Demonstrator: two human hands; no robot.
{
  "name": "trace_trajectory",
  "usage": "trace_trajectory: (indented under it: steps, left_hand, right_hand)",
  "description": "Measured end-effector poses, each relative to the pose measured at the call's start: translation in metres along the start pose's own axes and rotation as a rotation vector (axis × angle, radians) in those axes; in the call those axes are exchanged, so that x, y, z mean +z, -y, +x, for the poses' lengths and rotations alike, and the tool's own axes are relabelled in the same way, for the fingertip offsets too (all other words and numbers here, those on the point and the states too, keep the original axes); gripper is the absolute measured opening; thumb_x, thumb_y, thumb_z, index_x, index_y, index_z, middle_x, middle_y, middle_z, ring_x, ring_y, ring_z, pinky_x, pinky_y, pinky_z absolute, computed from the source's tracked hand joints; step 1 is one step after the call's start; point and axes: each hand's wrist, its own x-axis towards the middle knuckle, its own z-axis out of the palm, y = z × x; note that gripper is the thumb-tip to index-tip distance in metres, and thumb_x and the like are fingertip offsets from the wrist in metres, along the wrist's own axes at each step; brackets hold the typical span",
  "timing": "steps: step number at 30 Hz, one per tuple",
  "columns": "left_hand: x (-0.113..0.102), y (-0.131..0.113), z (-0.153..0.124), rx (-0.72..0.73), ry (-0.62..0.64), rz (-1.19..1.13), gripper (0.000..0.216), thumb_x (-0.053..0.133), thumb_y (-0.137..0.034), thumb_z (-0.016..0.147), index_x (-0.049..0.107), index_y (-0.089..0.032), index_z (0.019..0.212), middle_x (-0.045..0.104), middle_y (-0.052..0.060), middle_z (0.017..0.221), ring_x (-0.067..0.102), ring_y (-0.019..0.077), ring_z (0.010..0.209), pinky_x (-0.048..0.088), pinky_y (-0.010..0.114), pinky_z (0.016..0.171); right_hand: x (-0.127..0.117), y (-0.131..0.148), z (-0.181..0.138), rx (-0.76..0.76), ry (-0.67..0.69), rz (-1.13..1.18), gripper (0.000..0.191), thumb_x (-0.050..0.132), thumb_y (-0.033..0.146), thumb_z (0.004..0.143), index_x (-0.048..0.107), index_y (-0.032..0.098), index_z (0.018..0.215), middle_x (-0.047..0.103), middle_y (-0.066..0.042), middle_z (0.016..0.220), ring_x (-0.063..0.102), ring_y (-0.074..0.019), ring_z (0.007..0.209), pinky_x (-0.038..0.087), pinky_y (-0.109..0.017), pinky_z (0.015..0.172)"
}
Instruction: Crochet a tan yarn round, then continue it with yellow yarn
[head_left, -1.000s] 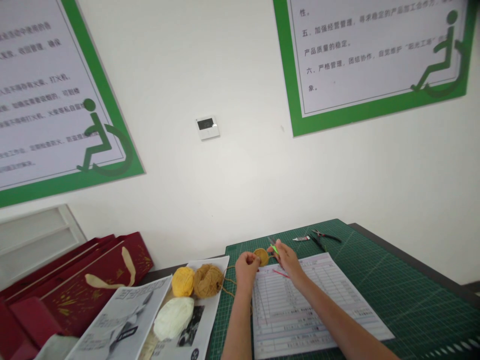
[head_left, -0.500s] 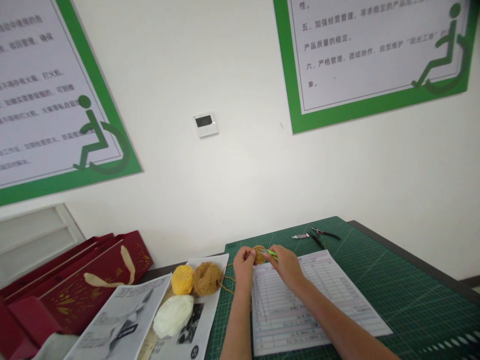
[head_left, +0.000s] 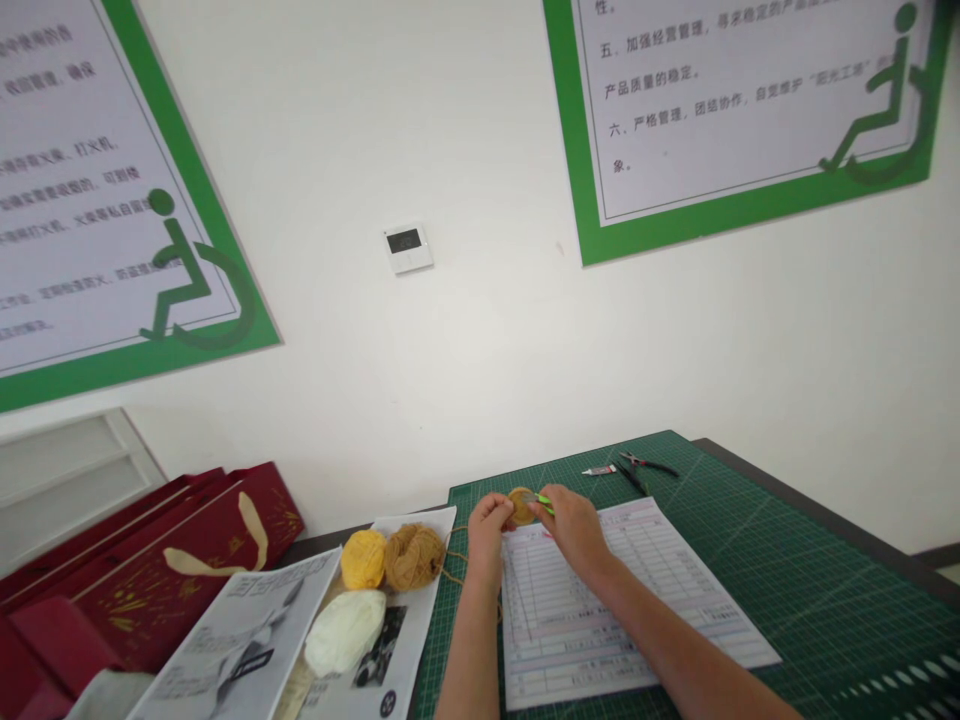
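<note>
My left hand (head_left: 489,525) is closed, pinching the left edge of a small round yellow-brown crochet piece (head_left: 519,508). In my right hand (head_left: 574,522) is a crochet hook (head_left: 544,501) with a bright green handle, its tip at the piece. Fingers hide part of both. A brown strand of yarn (head_left: 454,553) runs from near the left wrist toward a brown yarn ball (head_left: 414,556). Beside that ball sit a yellow yarn ball (head_left: 364,559) and a white one (head_left: 345,632).
Beneath my forearms a printed form (head_left: 637,600) lies on a green cutting mat (head_left: 757,560). Pliers (head_left: 651,465) and a small tube (head_left: 599,470) rest near the mat's far edge. Printed sheets (head_left: 247,630) and red gift bags (head_left: 187,560) stand at left, before a white wall (head_left: 480,330).
The round piece shows slightly more of its face between my hands, and the hook has shifted a little against it. The whole view has moved slightly.
</note>
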Motion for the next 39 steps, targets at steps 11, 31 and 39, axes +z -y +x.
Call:
trace_trajectory:
  steps: [11, 31, 39]
  left_hand:
    - [0.002, -0.014, -0.007, -0.182, 0.063, -0.191, 0.012, 0.071, -0.024, 0.060, 0.065, -0.014, 0.064, 0.056, 0.001, 0.065, 0.049, 0.0134, 0.065, 0.040, 0.024, 0.055]
    - [0.003, -0.016, -0.010, -0.241, 0.111, -0.277, 0.015, 0.075, -0.022, 0.056, 0.064, -0.014, 0.062, 0.054, 0.000, 0.064, 0.051, 0.0128, 0.065, 0.042, 0.024, 0.055]
    - [0.000, -0.012, -0.008, -0.263, 0.112, -0.326, 0.015, 0.075, -0.022, 0.057, 0.065, -0.014, 0.065, 0.057, 0.001, 0.067, 0.052, 0.0130, 0.066, 0.043, 0.024, 0.057]
  right_hand:
    - [0.005, -0.001, -0.001, -0.041, -0.089, -0.002, 0.021, 0.054, 0.034, 0.092, 0.062, 0.017, 0.084, 0.068, -0.004, 0.078, 0.064, -0.0192, 0.072, 0.034, -0.027, 0.063]
    - [0.007, 0.001, -0.002, -0.046, -0.182, -0.021, 0.036, 0.041, 0.039, 0.097, 0.058, 0.018, 0.074, 0.065, -0.002, 0.070, 0.060, -0.0167, 0.064, 0.030, -0.027, 0.059]
    - [0.009, -0.002, -0.001, -0.046, -0.179, -0.003, 0.037, 0.039, 0.038, 0.097, 0.060, 0.017, 0.074, 0.066, -0.005, 0.071, 0.061, -0.0173, 0.064, 0.032, -0.027, 0.060]
